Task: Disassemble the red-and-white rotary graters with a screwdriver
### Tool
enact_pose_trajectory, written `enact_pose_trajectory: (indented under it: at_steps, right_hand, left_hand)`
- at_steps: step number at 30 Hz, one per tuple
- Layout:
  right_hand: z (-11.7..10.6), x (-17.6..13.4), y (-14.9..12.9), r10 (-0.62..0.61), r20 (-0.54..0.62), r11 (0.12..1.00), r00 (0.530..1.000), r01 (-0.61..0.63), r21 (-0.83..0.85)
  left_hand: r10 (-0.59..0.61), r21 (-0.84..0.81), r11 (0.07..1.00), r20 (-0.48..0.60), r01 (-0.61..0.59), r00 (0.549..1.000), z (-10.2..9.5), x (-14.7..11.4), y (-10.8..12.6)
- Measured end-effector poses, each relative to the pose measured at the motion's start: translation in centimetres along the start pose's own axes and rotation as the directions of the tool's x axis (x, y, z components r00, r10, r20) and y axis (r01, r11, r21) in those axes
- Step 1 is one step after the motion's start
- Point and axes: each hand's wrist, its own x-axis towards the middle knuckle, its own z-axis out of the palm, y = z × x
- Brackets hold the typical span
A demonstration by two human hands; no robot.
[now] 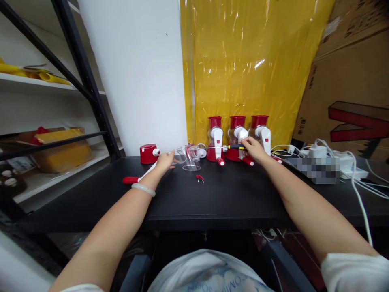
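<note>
A screwdriver (235, 147) with a black and yellow handle is gripped in my right hand (253, 149), its thin shaft pointing left. The shaft's end reaches a clear plastic rotary grater housing (191, 156) on the black table. My left hand (165, 161) is at the left end of this housing, fingers curled on it; part of the contact is hidden. Below that forearm lies a white crank handle with a red grip (130, 180). Behind the left hand sits a red grater part (148, 154). Small red pieces with metal shanks (199, 177) lie in front of the housing.
Three red and white rotary graters (215, 140) stand along the yellow plastic sheet (243, 61). White cables and power adapters (317, 152) crowd the right side beside a blurred flat object (316, 169). A large cardboard box (346, 77) rises behind them. Metal shelving (88, 73) borders the left.
</note>
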Motion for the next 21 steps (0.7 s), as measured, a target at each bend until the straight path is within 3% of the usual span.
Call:
enact_pose_trajectory:
  at_steps: [4,11,17,21]
  right_hand:
    - [0.4,0.3,0.4,0.061,-0.008,0.977,0.998,-0.058,0.204]
    - [0.3,-0.2,-0.5,0.129,0.074,0.859,0.989,-0.149,0.490]
    - [0.0,-0.3,-1.4,0.176,0.076,0.827,0.982,-0.189,0.529]
    - [0.2,-0.1,-1.3,0.178,0.055,0.881,0.982,-0.184,0.436]
  left_hand:
    - [-0.005,-0.004,1.000,-0.004,0.005,1.000,0.1,-0.1,0.1]
    - [0.003,0.003,1.000,0.015,-0.003,1.000,-0.1,-0.4,0.3]
    - [0.003,0.003,1.000,0.031,-0.003,1.000,0.1,0.1,0.0]
    - [0.000,0.002,1.000,0.022,0.000,1.000,0.2,0.5,-0.3]
